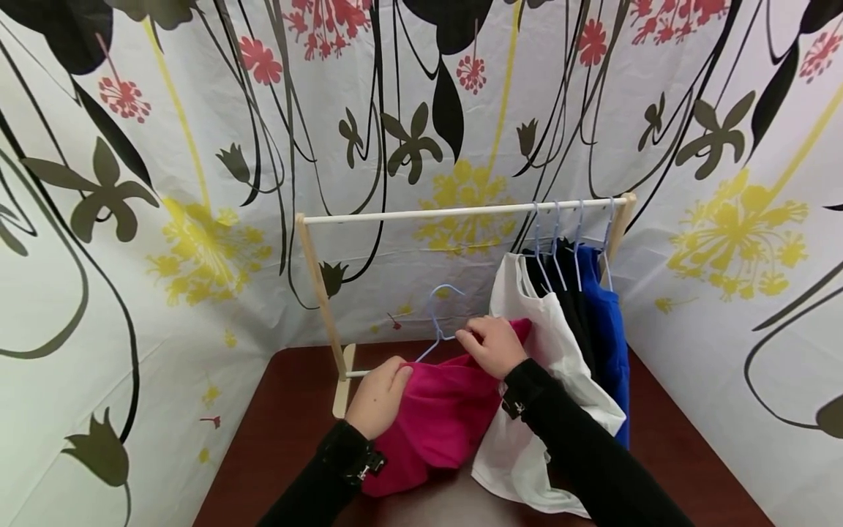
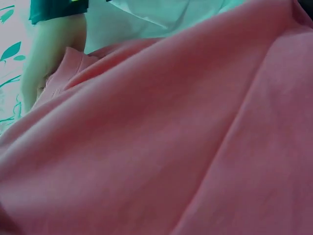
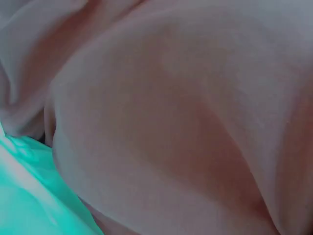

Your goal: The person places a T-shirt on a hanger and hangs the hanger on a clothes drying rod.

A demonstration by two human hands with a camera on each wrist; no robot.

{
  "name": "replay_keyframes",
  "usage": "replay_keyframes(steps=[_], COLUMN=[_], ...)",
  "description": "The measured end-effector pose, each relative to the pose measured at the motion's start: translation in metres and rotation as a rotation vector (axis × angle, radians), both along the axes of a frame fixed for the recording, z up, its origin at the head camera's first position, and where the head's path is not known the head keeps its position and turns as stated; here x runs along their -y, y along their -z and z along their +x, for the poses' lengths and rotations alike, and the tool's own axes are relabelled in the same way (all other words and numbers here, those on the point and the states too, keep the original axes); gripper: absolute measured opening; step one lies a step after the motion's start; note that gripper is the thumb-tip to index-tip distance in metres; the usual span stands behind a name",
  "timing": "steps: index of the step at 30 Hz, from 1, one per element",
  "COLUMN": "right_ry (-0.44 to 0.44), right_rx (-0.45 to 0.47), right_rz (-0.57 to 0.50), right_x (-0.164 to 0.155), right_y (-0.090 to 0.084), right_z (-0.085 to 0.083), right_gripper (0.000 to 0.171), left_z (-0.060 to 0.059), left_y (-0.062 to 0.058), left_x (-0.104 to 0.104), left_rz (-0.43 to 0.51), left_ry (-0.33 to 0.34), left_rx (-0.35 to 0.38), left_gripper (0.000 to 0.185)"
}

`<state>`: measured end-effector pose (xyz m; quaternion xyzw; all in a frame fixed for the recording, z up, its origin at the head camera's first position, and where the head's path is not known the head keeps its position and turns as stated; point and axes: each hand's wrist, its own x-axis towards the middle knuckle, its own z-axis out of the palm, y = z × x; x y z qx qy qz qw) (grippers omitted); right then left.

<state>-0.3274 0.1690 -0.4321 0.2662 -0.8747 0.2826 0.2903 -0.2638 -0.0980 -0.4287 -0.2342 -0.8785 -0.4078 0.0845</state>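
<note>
Pink garment (image 1: 441,417) — left hand (image 1: 380,397) and right hand (image 1: 495,345) both grip it, knuckles up.

Staged booth: floral curtain (image 1: 197,183) backdrop, tabletop clothes rack (image 1: 461,212).

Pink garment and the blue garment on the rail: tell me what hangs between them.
In the head view, a white garment and a black garment hang between the pink garment and the blue garment.
</note>
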Motion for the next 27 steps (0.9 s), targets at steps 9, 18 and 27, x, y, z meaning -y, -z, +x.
replay_keyframes(steps=[9,18,27], right_ry=[0.058,0.164,0.131], right_rx=[0.04,0.143,0.122], right_rz=[-0.091,-0.141,-0.166], right_x=[-0.009,-0.014,-0.014], right_y=[-0.006,-0.008,-0.011], right_z=[-0.01,-0.014,-0.023], right_gripper=[0.053,0.058,0.055], left_z=[0.004,0.011,0.024], left_y=[-0.011,-0.012,-0.012], left_x=[0.014,0.037,0.052], left_rz=[-0.077,-0.113,0.064], left_ry=[0.056,0.131,0.327], left_rx=[0.071,0.193,0.269], left_gripper=[0.018,0.024,0.024])
